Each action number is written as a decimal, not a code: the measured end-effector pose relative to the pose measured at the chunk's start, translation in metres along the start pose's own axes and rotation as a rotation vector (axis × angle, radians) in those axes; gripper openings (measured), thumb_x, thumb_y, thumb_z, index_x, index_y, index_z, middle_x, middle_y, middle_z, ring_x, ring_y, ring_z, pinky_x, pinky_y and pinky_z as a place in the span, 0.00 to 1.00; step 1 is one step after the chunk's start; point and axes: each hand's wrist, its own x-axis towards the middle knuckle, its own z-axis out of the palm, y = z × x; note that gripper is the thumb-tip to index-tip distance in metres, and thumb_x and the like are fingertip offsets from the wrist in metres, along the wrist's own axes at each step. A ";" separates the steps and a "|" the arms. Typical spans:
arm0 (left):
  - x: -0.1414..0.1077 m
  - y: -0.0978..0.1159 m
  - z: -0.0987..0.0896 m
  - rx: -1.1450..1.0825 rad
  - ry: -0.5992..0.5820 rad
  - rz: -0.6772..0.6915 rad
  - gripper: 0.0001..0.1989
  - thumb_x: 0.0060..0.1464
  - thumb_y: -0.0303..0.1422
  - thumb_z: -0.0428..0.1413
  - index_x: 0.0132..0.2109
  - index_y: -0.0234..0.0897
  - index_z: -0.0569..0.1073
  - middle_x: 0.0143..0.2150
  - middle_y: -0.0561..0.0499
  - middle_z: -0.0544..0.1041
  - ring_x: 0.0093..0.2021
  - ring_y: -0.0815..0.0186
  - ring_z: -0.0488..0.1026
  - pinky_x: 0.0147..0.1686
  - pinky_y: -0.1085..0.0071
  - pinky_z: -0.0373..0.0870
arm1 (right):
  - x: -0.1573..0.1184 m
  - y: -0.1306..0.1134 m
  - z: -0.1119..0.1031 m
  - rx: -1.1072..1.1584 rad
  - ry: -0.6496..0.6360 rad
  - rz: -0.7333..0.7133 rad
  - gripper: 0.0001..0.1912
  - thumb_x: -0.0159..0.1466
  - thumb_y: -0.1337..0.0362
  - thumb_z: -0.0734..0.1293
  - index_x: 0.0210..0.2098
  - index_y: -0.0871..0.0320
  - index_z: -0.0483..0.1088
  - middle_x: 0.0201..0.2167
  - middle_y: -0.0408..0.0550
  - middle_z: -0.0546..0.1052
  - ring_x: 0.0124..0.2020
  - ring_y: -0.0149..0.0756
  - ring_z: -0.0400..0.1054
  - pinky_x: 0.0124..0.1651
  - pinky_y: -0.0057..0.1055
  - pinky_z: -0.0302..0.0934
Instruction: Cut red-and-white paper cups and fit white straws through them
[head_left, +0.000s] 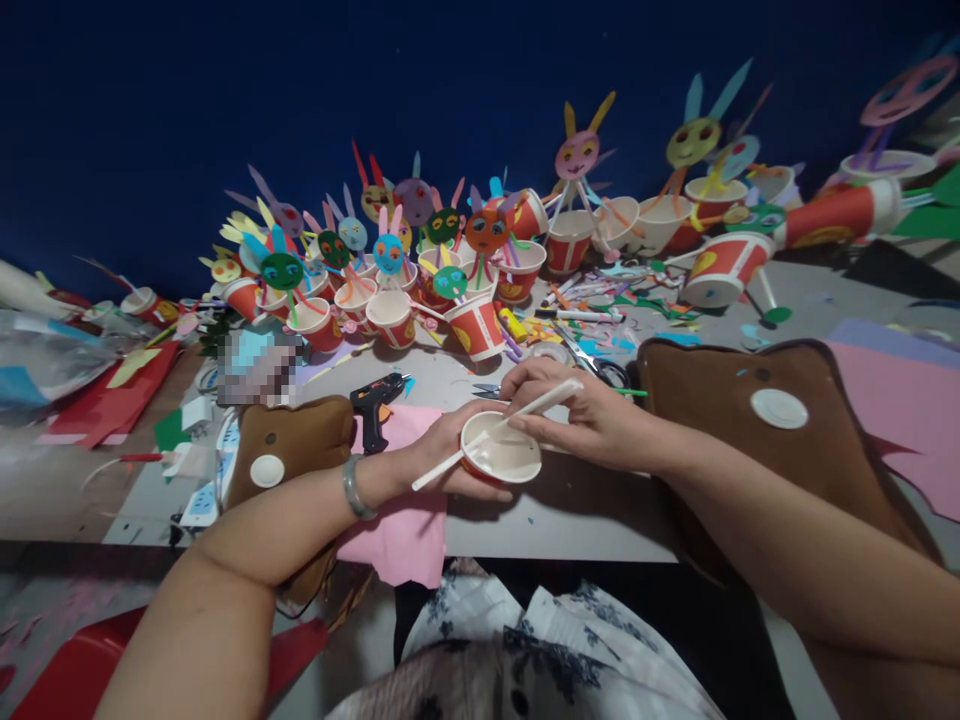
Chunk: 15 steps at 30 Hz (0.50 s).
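Note:
A small paper cup [519,462], white inside, is tilted so its mouth faces me. My left hand [441,446] is wrapped around the cup from the left and below. Above its rim, my right hand [592,418] pinches a slim white strip [553,396] that slants up to the right from the cup. Another white strip [439,470] pokes out over the rim toward the lower left. Whether the two strips join inside the cup, I cannot tell. A black hot glue gun [375,408] lies left of my hands. Scissors [611,374] rest just behind my right hand.
Paper cups with colourful rabbit-eared faces, like one pink figure [577,156], crowd the back of the table. Markers and paper scraps [592,300] lie before them. Brown cushion-like pads [720,430] flank my arms. Pink paper [409,530] hangs over the front edge.

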 end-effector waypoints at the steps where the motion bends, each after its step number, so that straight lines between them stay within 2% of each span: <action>1: 0.001 0.001 -0.001 0.016 -0.008 0.062 0.48 0.28 0.37 0.76 0.59 0.39 0.68 0.52 0.43 0.75 0.51 0.53 0.76 0.57 0.52 0.70 | 0.000 -0.001 -0.001 0.017 0.030 -0.002 0.10 0.69 0.58 0.66 0.35 0.57 0.76 0.39 0.51 0.75 0.42 0.38 0.71 0.46 0.36 0.66; 3: 0.004 0.004 -0.005 0.068 -0.022 0.188 0.48 0.29 0.38 0.76 0.60 0.39 0.67 0.54 0.42 0.75 0.52 0.52 0.76 0.58 0.52 0.70 | 0.000 -0.005 -0.004 0.038 0.093 -0.034 0.08 0.68 0.59 0.67 0.37 0.56 0.77 0.38 0.50 0.76 0.41 0.38 0.72 0.45 0.35 0.66; 5: 0.006 0.008 -0.009 0.132 -0.032 0.257 0.47 0.30 0.39 0.76 0.60 0.40 0.68 0.58 0.41 0.74 0.56 0.50 0.74 0.60 0.52 0.68 | -0.001 -0.011 -0.007 0.003 0.126 -0.091 0.07 0.69 0.61 0.67 0.39 0.55 0.77 0.37 0.49 0.76 0.42 0.38 0.72 0.45 0.35 0.66; 10: 0.003 0.024 -0.016 0.189 -0.088 0.332 0.45 0.38 0.46 0.72 0.63 0.40 0.67 0.61 0.39 0.72 0.59 0.48 0.72 0.62 0.53 0.67 | -0.006 -0.025 -0.014 -0.231 0.101 -0.240 0.04 0.69 0.65 0.66 0.42 0.54 0.73 0.38 0.49 0.79 0.42 0.39 0.73 0.48 0.40 0.61; 15: 0.000 0.026 -0.017 0.262 -0.142 0.357 0.45 0.41 0.43 0.72 0.65 0.41 0.66 0.63 0.39 0.71 0.61 0.49 0.71 0.62 0.54 0.67 | -0.013 -0.031 -0.016 -0.347 0.020 -0.284 0.06 0.71 0.65 0.61 0.43 0.55 0.70 0.38 0.50 0.80 0.41 0.40 0.72 0.52 0.46 0.56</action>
